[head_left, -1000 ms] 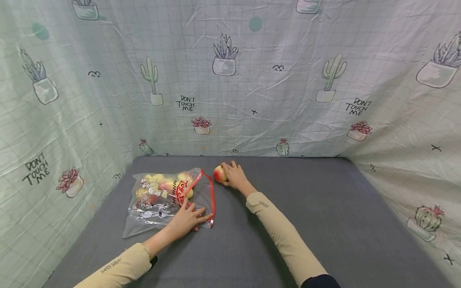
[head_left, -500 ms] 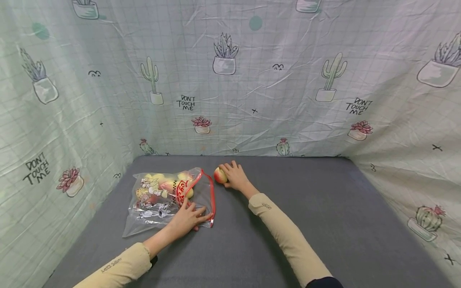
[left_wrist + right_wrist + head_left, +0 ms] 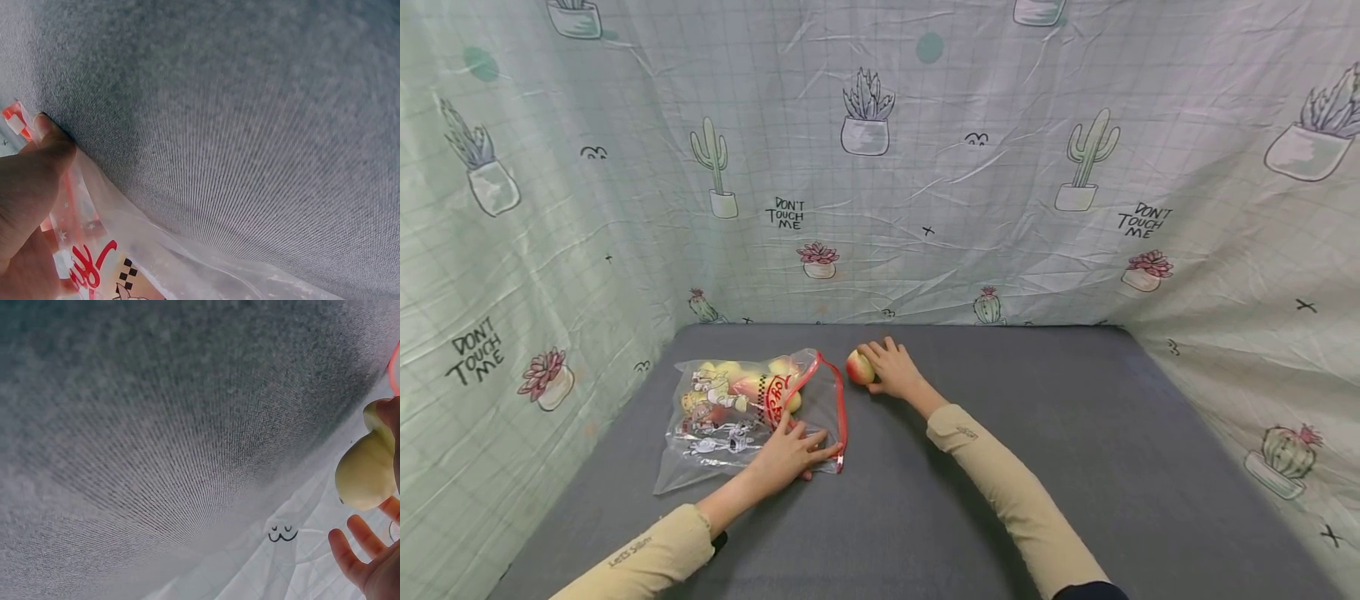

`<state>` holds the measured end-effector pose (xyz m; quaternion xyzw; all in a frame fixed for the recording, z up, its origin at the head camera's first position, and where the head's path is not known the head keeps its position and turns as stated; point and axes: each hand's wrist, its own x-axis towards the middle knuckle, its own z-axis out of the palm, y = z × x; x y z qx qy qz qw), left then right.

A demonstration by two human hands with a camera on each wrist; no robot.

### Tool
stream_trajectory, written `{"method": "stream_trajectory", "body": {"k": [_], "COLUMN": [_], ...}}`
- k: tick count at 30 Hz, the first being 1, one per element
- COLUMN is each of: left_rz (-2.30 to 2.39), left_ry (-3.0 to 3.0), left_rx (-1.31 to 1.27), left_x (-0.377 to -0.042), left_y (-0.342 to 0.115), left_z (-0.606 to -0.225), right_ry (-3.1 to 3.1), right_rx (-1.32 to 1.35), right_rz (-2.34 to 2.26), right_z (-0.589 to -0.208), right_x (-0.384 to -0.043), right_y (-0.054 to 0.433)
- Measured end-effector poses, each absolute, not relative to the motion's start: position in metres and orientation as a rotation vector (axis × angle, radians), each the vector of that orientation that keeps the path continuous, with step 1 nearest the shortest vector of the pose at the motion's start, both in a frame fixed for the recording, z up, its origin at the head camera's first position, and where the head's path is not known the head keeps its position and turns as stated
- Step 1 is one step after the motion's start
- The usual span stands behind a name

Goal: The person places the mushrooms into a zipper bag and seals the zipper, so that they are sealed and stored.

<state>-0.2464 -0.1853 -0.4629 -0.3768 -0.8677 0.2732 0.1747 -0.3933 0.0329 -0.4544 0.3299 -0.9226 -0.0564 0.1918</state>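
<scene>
In the head view, my right hand (image 3: 895, 372) is at the back of the table, holding a yellow pear (image 3: 860, 367) with a red blush. The right wrist view shows the pear (image 3: 364, 472) with my thumb at its narrow neck and fingers by its rounded end. Left of it lies a clear printed plastic bag (image 3: 700, 465) with a red zip edge, several yellow and red fruits inside. My left hand (image 3: 782, 458) rests on the bag near its mouth, fingers spread. In the left wrist view, its thumb (image 3: 50, 132) lies at the bag's edge.
A dark grey cloth-covered table (image 3: 1075, 467) lies beneath everything. Behind it and along both sides hangs a pale curtain (image 3: 940, 183) printed with potted plants. The bag's red zip edge (image 3: 841, 408) faces the pear.
My right hand and the pear have shifted very slightly right and nearer, and the right forearm has swung to the right. The left hand and the bag have stayed put.
</scene>
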Motion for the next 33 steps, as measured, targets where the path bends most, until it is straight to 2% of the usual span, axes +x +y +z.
{"method": "stream_trajectory", "body": {"k": [18,33], "left_rz": [0.545,0.572], "left_ry": [-2.521,-2.424], "left_rx": [-1.216,-1.248], "left_x": [-0.253,-0.258], "left_y": [-0.188,-0.186], "left_z": [-0.453,-0.452], "right_ry": [-2.563,-2.575], "right_rx": [1.044,1.147], "right_rz": [-0.034,0.063], "right_z": [-0.449,-0.447], "right_x": [-0.371,-0.356], "right_y": [0.033,0.025]}}
